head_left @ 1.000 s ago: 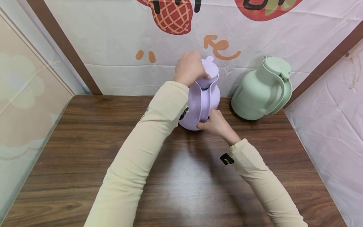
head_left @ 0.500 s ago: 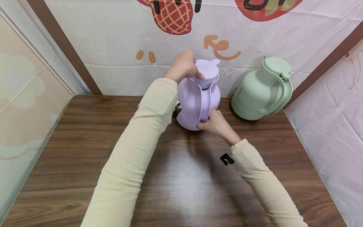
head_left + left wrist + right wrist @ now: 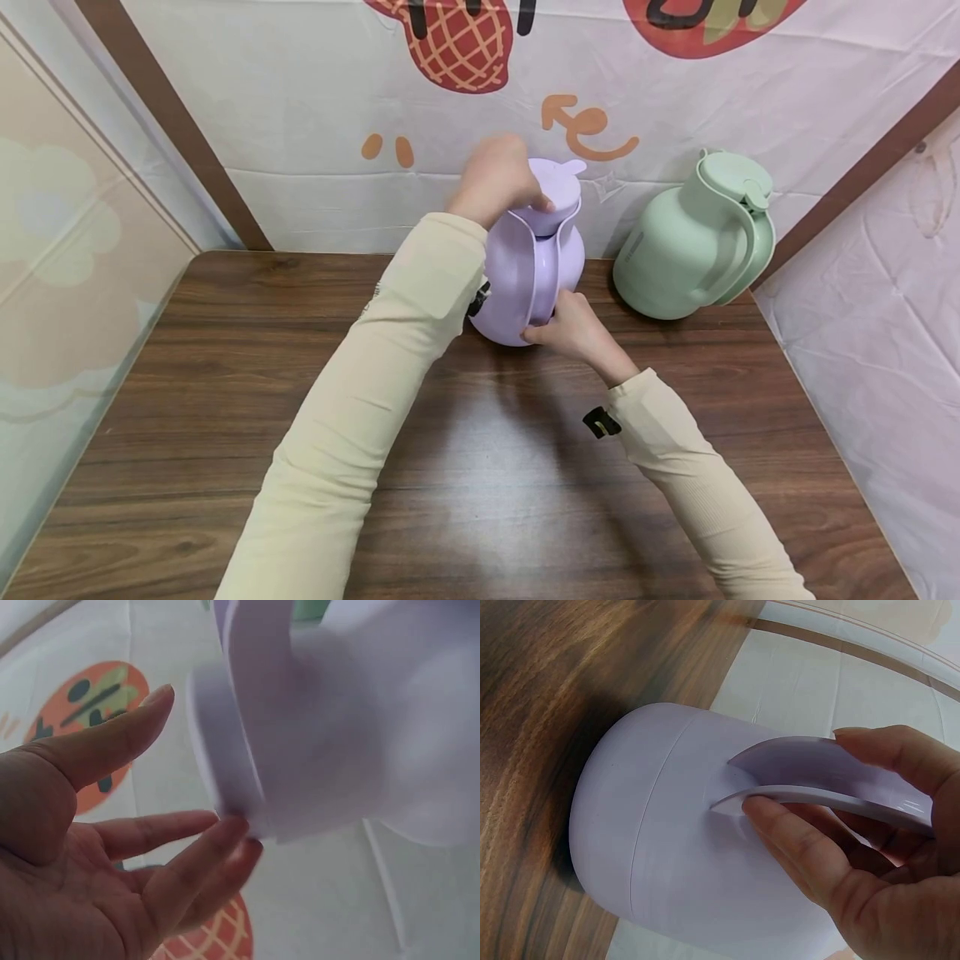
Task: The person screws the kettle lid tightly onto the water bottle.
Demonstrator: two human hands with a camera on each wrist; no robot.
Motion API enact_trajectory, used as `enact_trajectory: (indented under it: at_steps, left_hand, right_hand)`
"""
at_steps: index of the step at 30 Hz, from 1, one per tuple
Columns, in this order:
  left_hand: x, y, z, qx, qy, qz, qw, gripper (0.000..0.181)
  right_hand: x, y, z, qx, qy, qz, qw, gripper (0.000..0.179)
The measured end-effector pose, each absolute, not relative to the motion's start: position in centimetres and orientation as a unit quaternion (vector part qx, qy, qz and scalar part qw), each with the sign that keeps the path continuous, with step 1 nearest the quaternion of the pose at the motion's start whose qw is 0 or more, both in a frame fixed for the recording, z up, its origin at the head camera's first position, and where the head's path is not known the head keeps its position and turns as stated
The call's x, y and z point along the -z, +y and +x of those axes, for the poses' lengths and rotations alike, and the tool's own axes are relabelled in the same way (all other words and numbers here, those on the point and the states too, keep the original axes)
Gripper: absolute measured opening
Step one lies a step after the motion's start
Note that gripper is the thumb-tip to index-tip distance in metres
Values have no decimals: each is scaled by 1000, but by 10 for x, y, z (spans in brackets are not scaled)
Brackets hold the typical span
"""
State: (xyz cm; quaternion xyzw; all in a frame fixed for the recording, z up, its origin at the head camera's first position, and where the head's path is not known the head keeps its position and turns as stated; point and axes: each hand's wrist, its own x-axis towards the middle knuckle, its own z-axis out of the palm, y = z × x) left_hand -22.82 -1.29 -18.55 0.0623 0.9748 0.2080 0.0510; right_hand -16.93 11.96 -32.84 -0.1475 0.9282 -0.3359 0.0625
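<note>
A lilac vacuum jug [image 3: 517, 283] stands upright on the wooden table near the back wall, its handle [image 3: 546, 275] facing me. My left hand [image 3: 495, 179] is at the jug's round lid [image 3: 557, 185], whose tab points right. In the left wrist view, the left fingertips [image 3: 234, 825] touch the lid's rim, while the thumb is straight and apart from it. Low on the handle, my right hand [image 3: 572, 327] holds on. The right wrist view has the right thumb [image 3: 885, 746] on one edge of the handle and the fingers wrapped at the other.
A green vacuum jug [image 3: 675, 250] with its own lid and handle stands to the right of the lilac one. Close behind both hangs a printed cloth wall [image 3: 300, 125], with more cloth at either side. The brown wooden table [image 3: 225, 400] extends toward me.
The lid's tab has turned clockwise, to the right. My left hand went left with it, then came back right over the lid. The right hand and both jugs have stayed in place.
</note>
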Motion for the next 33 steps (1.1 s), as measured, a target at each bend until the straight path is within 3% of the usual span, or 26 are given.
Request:
enact_trajectory:
  at_steps: [17, 33]
  left_hand:
    - [192, -2, -225, -209, 977, 43, 25, 51]
    - [192, -16, -235, -256, 963, 51, 71, 49]
  right_hand:
    - [329, 120, -169, 334, 929, -150, 56, 32]
    - [327, 119, -169, 327, 932, -145, 62, 34]
